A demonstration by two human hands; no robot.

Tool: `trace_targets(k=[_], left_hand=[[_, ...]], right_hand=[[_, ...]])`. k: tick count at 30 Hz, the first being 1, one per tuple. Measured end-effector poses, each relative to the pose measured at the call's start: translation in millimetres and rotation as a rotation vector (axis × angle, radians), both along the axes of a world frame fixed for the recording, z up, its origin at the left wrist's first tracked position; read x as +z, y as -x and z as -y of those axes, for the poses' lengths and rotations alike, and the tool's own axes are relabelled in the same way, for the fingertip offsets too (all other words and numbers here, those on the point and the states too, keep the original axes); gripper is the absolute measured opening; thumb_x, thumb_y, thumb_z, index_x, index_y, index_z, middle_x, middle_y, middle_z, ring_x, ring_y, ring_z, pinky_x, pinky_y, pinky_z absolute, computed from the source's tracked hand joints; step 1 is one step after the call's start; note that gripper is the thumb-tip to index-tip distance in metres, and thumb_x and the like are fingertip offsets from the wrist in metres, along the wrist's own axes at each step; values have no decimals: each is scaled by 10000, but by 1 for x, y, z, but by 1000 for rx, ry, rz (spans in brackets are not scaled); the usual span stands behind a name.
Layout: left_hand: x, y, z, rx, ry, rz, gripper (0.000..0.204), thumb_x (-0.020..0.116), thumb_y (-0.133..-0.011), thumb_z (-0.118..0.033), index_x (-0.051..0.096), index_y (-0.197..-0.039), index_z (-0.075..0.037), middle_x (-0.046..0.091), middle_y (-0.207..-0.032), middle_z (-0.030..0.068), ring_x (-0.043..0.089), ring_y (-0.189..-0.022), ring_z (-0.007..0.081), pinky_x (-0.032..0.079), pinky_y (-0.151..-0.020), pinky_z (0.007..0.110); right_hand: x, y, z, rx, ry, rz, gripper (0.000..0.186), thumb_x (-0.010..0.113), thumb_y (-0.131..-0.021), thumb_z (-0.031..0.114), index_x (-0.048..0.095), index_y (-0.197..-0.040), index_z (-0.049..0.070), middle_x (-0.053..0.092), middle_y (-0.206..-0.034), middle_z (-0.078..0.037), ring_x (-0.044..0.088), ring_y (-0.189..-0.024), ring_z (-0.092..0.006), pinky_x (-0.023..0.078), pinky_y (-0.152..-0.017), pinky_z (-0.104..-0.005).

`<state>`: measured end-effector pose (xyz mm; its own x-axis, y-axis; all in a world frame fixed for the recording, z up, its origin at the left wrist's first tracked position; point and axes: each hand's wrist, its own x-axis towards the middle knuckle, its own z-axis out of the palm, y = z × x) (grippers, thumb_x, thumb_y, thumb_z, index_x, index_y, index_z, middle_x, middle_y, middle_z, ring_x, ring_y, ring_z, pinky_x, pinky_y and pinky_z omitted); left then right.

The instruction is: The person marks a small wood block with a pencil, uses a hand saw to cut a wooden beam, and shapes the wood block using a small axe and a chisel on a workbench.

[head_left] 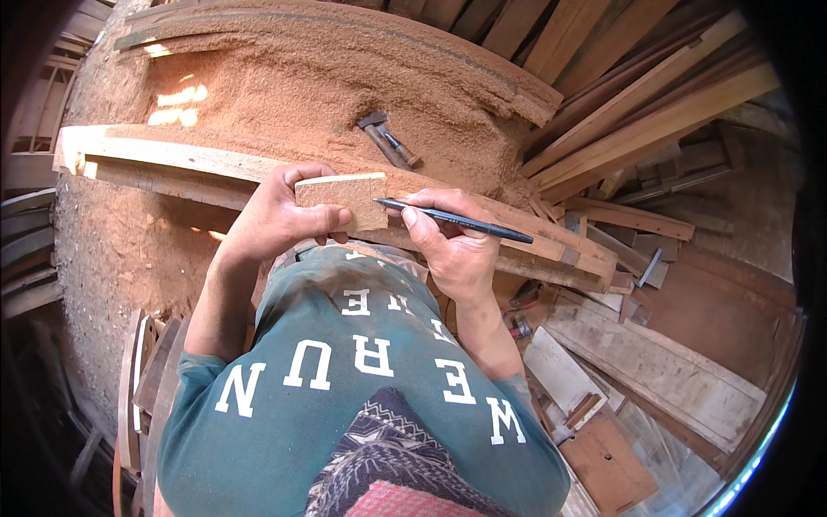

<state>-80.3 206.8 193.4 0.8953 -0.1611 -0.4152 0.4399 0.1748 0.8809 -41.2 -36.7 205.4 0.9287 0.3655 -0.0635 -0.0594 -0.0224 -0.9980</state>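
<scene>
My left hand [293, 213] grips a small rectangular wood block [340, 196], thumb across its near face and the other fingers behind. The block is light brown with a paler strip along its top edge. In my right hand [452, 246] is a dark pen [465, 221], pinched between thumb and fingers. Its tip points left and meets the block, or comes very close to it, near the right end. A thin line runs down the block by that end. Both hands are above a long wooden beam [198, 156].
Beyond the beam, a hammer [388, 142] lies on heaped sawdust [284, 95]. Long planks [655, 95] fan out at the upper right. Boards [655, 366] and offcuts cover the lower right. More wood strips [142, 379] stand at the lower left.
</scene>
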Motion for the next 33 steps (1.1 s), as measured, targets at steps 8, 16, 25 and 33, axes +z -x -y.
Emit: trace_targets(k=[8,16,25,33], left_hand=[[-7,3,8,72,77,-95,300,804,-886,-134,678,-1102,32,755,-839,76,755,-746,146,566,-628,254],[-12,-4,3,58,92,-94,296,805,-878,-146,676,-1095,9,752,-849,70,746,-733,140,555,-626,243],[-20,-12,11,178,151,-221,501,801,-907,-149,550,-1295,45,748,-948,115,758,-788,196,573,-657,279],[-45,-17,35,-17,331,-214,617,739,-981,-142,400,-1467,33,718,-1053,133,764,-892,263,605,-768,324]], right_hand=[[0,1,5,8,103,141,124,754,-889,-30,756,-1012,-13,781,-925,-99,732,-835,-148,578,-761,-296],[-5,6,5,32,74,163,112,725,-929,-28,740,-1040,-19,790,-1053,-135,713,-899,-133,580,-830,-287],[-19,29,24,77,235,165,146,726,-888,-17,736,-1033,-6,786,-1008,-133,726,-880,-159,581,-812,-308],[-5,47,72,-286,170,329,71,592,-1004,52,611,-965,-4,680,-969,-125,645,-877,-199,520,-793,-337]])
